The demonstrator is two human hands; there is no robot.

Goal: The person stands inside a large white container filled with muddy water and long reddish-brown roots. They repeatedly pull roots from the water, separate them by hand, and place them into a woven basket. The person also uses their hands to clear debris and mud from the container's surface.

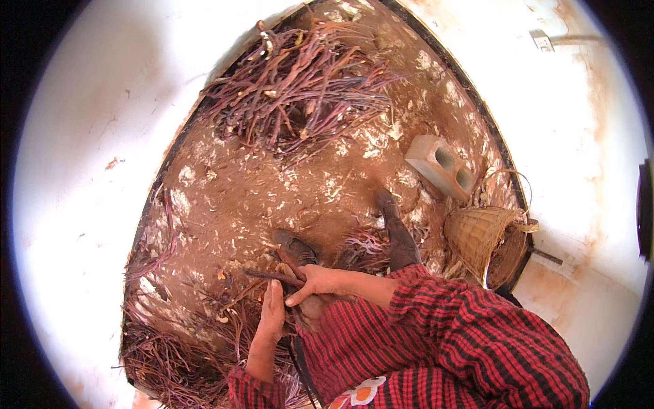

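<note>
My left hand [272, 313] and my right hand [315, 281] meet low in the middle of the view, both closed around a thin dark reddish stem [269, 275] that sticks out to the left. My red and black checked sleeves come in from the bottom. Two dark feet [398, 235] rest on the muddy brown floor [238, 191] just beyond my hands. A few purple stems [361, 247] lie between the feet.
A big heap of purple-red stems [300, 85] lies at the far end of the floor. More stems [163, 347] pile up at the lower left. A hollow brick [441, 165] and a woven basket [480, 235] on its side sit at the right. Bright white ground surrounds the floor.
</note>
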